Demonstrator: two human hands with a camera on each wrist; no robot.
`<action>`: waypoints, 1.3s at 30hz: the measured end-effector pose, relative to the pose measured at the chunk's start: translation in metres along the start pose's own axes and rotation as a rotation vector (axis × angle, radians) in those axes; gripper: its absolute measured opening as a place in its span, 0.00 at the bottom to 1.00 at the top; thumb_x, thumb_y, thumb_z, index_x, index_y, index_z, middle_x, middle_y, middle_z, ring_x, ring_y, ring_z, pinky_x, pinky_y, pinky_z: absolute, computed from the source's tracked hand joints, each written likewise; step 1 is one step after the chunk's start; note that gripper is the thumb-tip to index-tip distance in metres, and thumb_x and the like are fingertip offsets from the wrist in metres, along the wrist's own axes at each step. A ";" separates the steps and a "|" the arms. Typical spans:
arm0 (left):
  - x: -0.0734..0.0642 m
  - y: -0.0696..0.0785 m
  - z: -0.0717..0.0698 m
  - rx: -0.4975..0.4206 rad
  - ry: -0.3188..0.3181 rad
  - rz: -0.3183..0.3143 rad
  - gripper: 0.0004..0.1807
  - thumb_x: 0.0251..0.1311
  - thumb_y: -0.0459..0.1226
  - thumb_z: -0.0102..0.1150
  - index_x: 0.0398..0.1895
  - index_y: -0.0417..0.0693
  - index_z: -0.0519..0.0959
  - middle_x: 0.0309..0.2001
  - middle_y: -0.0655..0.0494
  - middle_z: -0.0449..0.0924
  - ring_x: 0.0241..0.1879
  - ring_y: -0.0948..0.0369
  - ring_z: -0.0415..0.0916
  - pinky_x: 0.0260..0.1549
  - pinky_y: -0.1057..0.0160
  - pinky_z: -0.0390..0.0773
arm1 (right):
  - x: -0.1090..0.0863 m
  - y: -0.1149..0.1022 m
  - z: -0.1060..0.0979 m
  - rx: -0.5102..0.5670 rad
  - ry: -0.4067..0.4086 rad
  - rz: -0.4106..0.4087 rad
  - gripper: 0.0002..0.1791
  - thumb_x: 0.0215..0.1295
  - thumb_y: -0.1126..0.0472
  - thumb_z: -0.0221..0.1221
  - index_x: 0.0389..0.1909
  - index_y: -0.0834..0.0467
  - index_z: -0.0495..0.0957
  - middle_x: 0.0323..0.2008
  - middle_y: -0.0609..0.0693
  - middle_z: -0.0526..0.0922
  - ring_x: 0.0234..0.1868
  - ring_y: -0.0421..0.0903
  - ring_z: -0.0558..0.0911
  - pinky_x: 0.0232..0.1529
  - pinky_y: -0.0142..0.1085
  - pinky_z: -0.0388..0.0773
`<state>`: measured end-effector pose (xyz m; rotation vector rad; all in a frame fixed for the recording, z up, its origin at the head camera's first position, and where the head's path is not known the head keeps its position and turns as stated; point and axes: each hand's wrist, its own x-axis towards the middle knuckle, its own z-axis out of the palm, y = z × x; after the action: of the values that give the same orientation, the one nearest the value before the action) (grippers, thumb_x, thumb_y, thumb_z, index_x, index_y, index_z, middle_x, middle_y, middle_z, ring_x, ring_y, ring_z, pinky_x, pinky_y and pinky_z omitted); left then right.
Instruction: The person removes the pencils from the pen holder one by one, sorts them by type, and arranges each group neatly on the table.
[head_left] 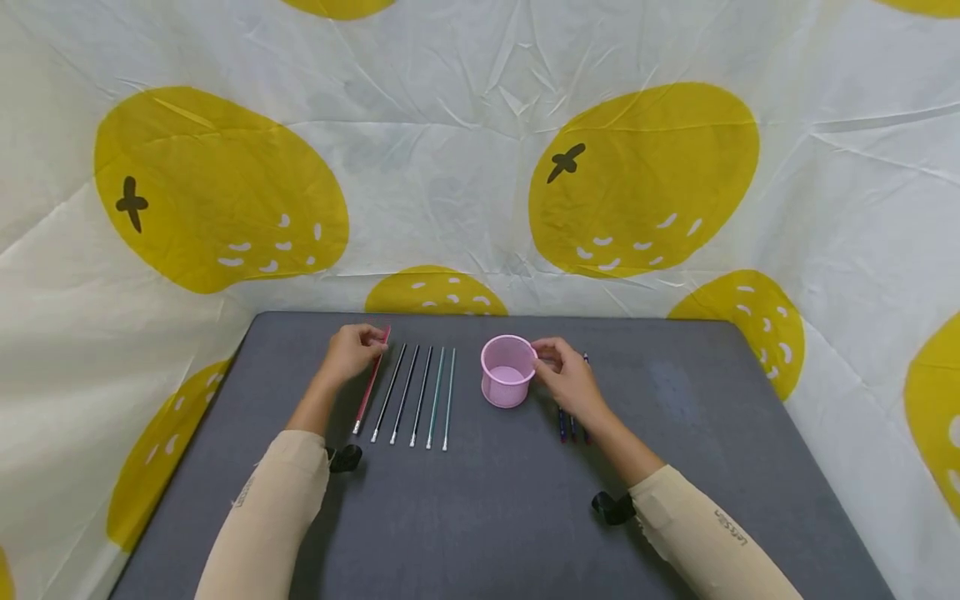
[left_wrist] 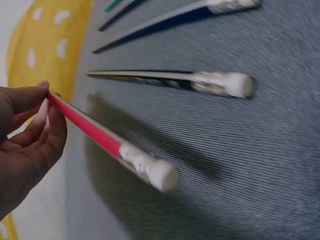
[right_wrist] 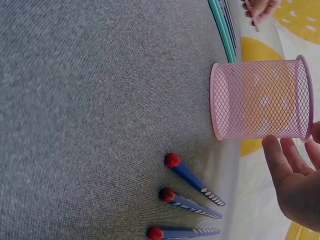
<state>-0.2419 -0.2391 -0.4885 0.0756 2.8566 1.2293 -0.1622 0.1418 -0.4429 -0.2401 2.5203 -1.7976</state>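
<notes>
My left hand pinches a red pencil between thumb and fingers at its far end. The pencil's white eraser end points toward me, and its shadow falls on the table beside it. Right of it lie three dark pencils and two teal pencils in a row, white erasers toward me. A pink mesh pen cup stands upright with no pencils inside. My right hand holds the cup's right side, thumb at the rim and fingers against the mesh.
Three blue pencils with red ends lie under and beside the right forearm, partly hidden in the head view. The dark grey table ends at a white cloth with yellow fruit prints, behind and at both sides.
</notes>
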 end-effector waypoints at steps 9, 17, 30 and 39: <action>-0.001 -0.016 0.010 0.100 -0.042 -0.022 0.12 0.62 0.32 0.69 0.45 0.32 0.85 0.34 0.43 0.89 0.24 0.66 0.77 0.26 0.67 0.76 | 0.006 0.025 0.005 0.041 0.009 0.016 0.18 0.73 0.72 0.58 0.60 0.72 0.73 0.56 0.73 0.81 0.54 0.71 0.83 0.44 0.28 0.85; -0.003 -0.021 0.011 0.114 -0.011 -0.045 0.12 0.59 0.32 0.71 0.44 0.32 0.86 0.33 0.44 0.89 0.24 0.67 0.78 0.27 0.67 0.76 | 0.012 0.040 0.012 0.037 0.019 0.011 0.17 0.73 0.70 0.59 0.60 0.69 0.75 0.56 0.71 0.82 0.52 0.69 0.84 0.42 0.26 0.84; -0.006 -0.022 0.012 0.125 -0.011 -0.035 0.15 0.56 0.36 0.73 0.44 0.34 0.85 0.33 0.45 0.88 0.35 0.52 0.82 0.39 0.55 0.80 | 0.011 0.021 0.004 0.007 -0.005 0.024 0.19 0.73 0.72 0.57 0.61 0.74 0.72 0.57 0.75 0.80 0.53 0.71 0.83 0.42 0.26 0.84; -0.015 -0.021 0.002 0.126 -0.039 -0.038 0.15 0.63 0.39 0.68 0.47 0.36 0.84 0.36 0.46 0.86 0.38 0.51 0.80 0.38 0.58 0.77 | 0.019 0.040 -0.001 -0.066 0.027 -0.046 0.17 0.74 0.66 0.60 0.60 0.65 0.77 0.56 0.65 0.85 0.55 0.60 0.85 0.52 0.33 0.85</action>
<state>-0.2277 -0.2523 -0.5051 0.0478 2.8844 1.0293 -0.1854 0.1523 -0.4788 -0.2802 2.6172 -1.7470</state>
